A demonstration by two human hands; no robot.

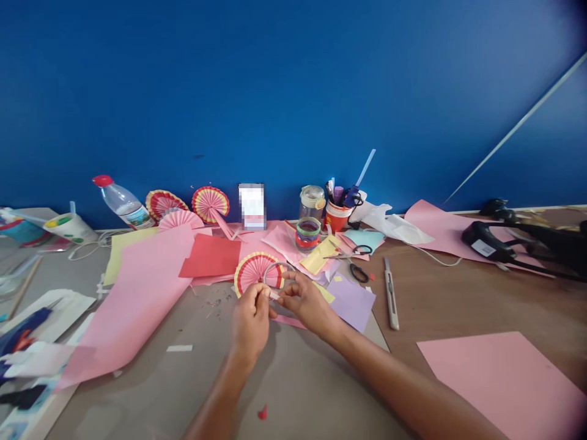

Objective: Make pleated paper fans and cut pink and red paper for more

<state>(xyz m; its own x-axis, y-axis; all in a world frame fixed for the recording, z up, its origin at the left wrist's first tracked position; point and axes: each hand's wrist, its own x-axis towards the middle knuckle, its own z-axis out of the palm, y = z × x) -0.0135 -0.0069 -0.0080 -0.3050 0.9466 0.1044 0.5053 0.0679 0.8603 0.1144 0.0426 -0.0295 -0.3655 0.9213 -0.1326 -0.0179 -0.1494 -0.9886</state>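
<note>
Between my two hands is a small pink paper strip [274,295]. My left hand [251,322] pinches its left end, with thumb and fingertips together. The fingers of my right hand [306,300] close on the strip's other end. Just behind them lies a pleated pink paper fan [257,269] with a red and yellow border, partly covered by my fingers. A thin greyish loop [270,266] shows above my right fingers; what it belongs to is unclear. Purple paper [353,300] lies to the right of my right hand.
Black-handled scissors [359,273] and a box cutter [389,294] lie at right. Behind stand a jar [312,205], a red cup [338,215] of tools and a tilted bottle [123,203]. A large pink sheet [142,299] curls at left; another pink sheet [499,379] lies front right.
</note>
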